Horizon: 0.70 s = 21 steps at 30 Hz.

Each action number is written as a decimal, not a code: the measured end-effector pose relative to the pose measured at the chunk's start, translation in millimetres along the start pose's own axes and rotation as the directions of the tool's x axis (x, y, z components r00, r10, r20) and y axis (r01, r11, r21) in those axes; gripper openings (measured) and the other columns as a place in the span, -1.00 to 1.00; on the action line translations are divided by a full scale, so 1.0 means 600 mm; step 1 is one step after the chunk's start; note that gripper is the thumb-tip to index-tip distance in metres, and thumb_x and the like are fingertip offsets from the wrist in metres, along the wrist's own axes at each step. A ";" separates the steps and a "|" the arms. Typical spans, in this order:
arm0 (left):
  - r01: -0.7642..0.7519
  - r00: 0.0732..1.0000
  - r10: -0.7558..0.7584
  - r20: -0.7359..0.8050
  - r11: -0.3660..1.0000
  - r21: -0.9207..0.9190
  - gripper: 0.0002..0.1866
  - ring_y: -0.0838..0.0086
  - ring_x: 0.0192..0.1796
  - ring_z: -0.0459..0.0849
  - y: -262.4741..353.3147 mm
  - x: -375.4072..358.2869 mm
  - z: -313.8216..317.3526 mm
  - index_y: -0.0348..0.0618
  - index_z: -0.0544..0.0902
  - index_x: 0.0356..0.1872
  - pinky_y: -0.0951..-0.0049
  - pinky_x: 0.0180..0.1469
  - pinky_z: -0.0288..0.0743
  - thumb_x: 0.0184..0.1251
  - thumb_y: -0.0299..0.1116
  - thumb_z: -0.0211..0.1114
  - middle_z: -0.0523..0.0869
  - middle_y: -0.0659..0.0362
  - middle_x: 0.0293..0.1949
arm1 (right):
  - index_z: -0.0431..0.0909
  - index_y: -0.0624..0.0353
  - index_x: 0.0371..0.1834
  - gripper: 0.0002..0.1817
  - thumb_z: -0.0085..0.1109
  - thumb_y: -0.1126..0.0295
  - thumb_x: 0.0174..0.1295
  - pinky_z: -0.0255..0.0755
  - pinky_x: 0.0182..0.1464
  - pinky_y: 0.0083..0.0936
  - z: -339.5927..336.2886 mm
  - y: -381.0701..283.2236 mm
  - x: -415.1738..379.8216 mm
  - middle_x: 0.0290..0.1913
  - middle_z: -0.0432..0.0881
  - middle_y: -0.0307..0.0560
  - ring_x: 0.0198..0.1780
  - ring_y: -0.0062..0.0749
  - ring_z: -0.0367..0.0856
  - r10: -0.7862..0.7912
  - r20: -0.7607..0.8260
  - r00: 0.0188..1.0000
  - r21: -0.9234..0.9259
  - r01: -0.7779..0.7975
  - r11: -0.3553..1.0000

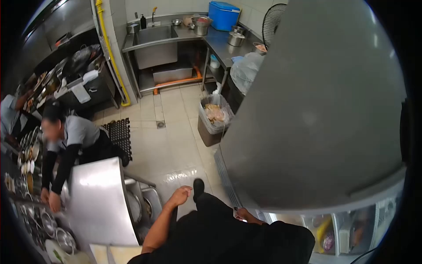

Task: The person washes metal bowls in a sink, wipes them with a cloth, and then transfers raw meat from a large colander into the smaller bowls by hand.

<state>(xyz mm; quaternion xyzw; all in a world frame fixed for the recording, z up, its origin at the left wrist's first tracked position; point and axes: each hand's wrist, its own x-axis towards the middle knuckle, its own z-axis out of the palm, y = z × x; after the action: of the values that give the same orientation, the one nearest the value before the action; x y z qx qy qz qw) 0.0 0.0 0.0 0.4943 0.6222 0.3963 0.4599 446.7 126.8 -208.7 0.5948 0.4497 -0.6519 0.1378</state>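
My left hand (179, 196) hangs in front of my body above the floor, its fingers loosely bent, with nothing visible in them. Low by my right leg, my right hand (241, 214) is closed; a small dark thing shows at its fingers, too small to name. That hand is nearest the lower edge of a large grey refrigerator door (312, 110), which stands open on my right. Beneath the door, the lit refrigerator compartment (338, 235) shows clear-fronted bins with a yellow item and a purple one. My dark shoe (198, 187) points forward on the tiles.
A metal worktable (99, 198) stands at left, with a co-worker (79, 136) leaning over bowls beyond it. Another person (11, 114) is at far left. Ahead are a lined bin (209, 132), a black floor mat (118, 134), a sink (154, 35) and a blue cooler (224, 15).
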 end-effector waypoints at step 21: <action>0.536 0.840 -0.530 -0.121 0.772 0.342 -0.35 0.03 0.33 0.30 -0.033 0.580 -0.623 -0.44 0.19 0.30 0.30 0.35 0.16 0.20 -0.27 0.02 0.33 -0.27 0.25 | 0.29 0.18 -0.67 -0.81 0.13 0.42 -0.14 0.28 -0.50 -0.39 0.014 -1.392 0.307 -0.66 0.39 -0.11 -0.55 -0.44 0.39 -0.801 -0.194 0.567 -0.424 0.687 0.589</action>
<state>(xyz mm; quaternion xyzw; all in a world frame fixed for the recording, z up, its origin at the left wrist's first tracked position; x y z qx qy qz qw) -396.2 322.6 16.9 0.3705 0.8025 0.1323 0.4485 -202.6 651.7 -22.3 0.4269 0.7708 -0.4480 -0.1510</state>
